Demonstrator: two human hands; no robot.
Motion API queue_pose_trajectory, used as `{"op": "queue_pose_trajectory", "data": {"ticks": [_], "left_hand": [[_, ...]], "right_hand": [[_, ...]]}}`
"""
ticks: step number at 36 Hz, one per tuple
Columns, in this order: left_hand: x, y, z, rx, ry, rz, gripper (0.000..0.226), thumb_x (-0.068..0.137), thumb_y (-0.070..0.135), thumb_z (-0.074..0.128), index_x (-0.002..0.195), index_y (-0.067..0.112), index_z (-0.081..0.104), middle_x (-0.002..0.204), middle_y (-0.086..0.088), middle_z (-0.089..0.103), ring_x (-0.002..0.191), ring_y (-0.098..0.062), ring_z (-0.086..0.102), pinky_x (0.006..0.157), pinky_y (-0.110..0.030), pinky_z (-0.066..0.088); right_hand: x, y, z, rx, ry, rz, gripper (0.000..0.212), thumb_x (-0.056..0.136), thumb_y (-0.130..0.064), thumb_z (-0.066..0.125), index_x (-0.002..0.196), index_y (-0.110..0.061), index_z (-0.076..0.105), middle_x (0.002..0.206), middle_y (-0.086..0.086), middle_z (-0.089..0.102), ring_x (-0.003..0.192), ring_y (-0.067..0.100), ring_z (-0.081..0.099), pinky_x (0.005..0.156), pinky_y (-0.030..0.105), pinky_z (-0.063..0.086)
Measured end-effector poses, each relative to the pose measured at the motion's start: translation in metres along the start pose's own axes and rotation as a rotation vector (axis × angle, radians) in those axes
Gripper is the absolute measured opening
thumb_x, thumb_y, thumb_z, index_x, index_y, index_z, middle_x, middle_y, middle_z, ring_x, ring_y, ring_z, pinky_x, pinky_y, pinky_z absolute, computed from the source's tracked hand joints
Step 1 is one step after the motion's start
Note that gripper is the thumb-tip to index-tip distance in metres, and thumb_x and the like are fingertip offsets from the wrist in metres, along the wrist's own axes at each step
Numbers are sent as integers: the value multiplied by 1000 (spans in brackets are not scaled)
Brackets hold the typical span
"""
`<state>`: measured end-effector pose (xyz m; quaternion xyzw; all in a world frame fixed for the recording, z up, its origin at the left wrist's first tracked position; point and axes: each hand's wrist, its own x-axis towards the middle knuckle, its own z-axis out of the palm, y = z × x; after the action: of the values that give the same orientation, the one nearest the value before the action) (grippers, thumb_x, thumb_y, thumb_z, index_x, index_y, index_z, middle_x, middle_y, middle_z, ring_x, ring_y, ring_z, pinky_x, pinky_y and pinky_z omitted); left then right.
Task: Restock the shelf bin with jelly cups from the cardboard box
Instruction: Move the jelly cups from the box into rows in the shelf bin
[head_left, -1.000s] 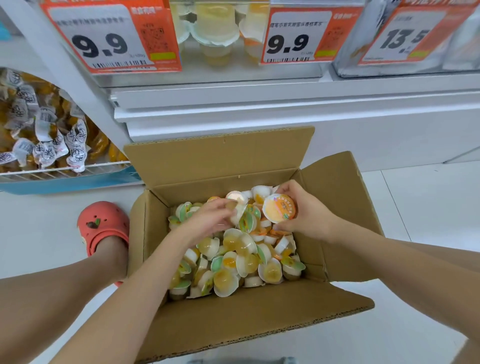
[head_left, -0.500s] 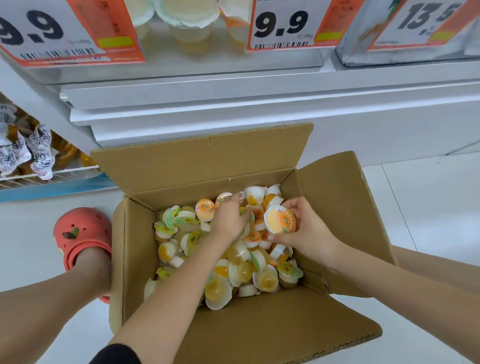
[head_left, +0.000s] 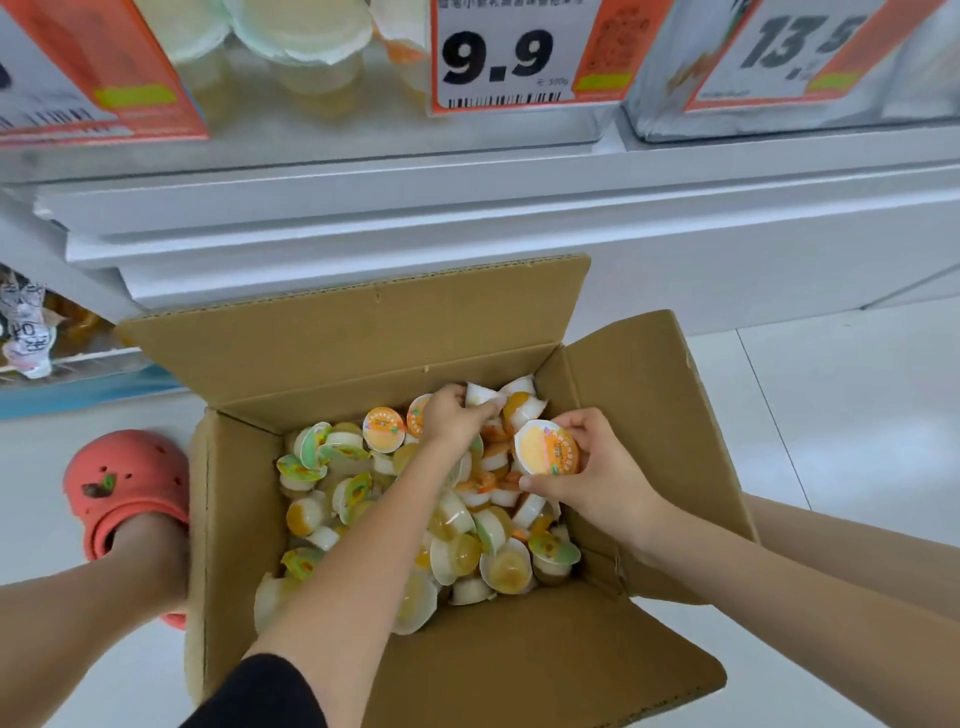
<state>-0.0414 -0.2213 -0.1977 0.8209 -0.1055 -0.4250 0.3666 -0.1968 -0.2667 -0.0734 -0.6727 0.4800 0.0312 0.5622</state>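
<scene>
Jelly cups (head_left: 415, 519) centre frame in box (head_left: 639, 395): light, slick, foil lids puncture-prone; grasp by rim. Right hand (head_left: 587, 467) pinches orange-lidded cup (head_left: 546, 448); left hand (head_left: 452, 415) fingers curled round cups.

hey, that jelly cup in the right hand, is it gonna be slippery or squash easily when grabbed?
The jelly cup looks like thin clear plastic with a glossy foil lid, so probably slick. The right hand holds it by the rim, which suggests it is light. Its round tapered shape would likely roll if dropped.
</scene>
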Motion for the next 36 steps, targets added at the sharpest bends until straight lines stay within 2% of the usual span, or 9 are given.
{"op": "queue_pose_trajectory", "data": {"ticks": [3,8,12,19,21,24,27,30,36], "left_hand": [[-24,13,-24,-91,-21,83,63,70,24,83,122,5,53,119,-7,58,112,-23,56,90,-31,48],[-69,55,-90,-35,-304,290,51,59,2,86,93,20,51,104,-3,64,104,-22,61,89,-37,52],[-112,93,-134,18,-383,397,54,60,-11,81,92,17,48,100,-1,65,96,-16,62,86,-32,52],[-192,139,-188,98,-344,497,50,65,-1,81,100,17,50,102,-1,65,86,-12,64,82,-22,49],[-209,140,-194,68,-319,498,47,67,6,82,101,17,52,101,0,64,83,-10,64,82,-20,49],[-223,137,-193,-107,-295,491,42,67,7,82,96,20,55,106,-5,62,87,-16,62,87,-37,51],[-231,141,-188,-287,-340,461,39,64,10,82,96,19,61,111,-14,61,92,-21,63,84,-46,56],[-231,142,-185,-368,-331,432,42,64,8,82,99,16,61,116,-18,58,91,-23,66,77,-41,58],[-231,142,-183,-723,-361,293,51,73,9,69,119,-2,50,119,-22,61,92,-26,69,76,-35,59]], "right_hand": [[-5,-12,-9,-42,16,-69,63,67,-14,85,114,-19,43,108,-5,59,95,7,58,73,16,50],[-17,-39,-28,-150,51,-218,63,66,-17,85,112,-23,42,112,-3,58,99,12,57,77,23,49],[-36,-73,-43,-277,36,-362,61,70,-18,82,112,-25,39,111,-3,57,97,13,57,75,23,49],[-69,-133,-51,-354,15,-641,58,66,-17,84,110,-24,46,99,-11,58,87,-6,54,69,8,42],[-75,-147,-47,-400,-7,-724,60,65,-20,85,112,-23,48,100,-11,59,89,-1,53,71,12,42],[-81,-162,-40,-502,-35,-788,67,63,-25,87,119,-23,51,109,-7,57,99,8,51,83,24,43],[-84,-173,-34,-537,-71,-820,69,60,-29,87,119,-29,52,111,-7,57,100,7,50,82,16,41],[-84,-178,-32,-426,-61,-810,80,57,-30,89,122,-39,44,108,-12,54,94,2,52,73,7,40],[-80,-180,-28,-320,-121,-790,74,58,-38,87,123,-28,53,114,-13,61,107,6,57,90,32,50]]}}
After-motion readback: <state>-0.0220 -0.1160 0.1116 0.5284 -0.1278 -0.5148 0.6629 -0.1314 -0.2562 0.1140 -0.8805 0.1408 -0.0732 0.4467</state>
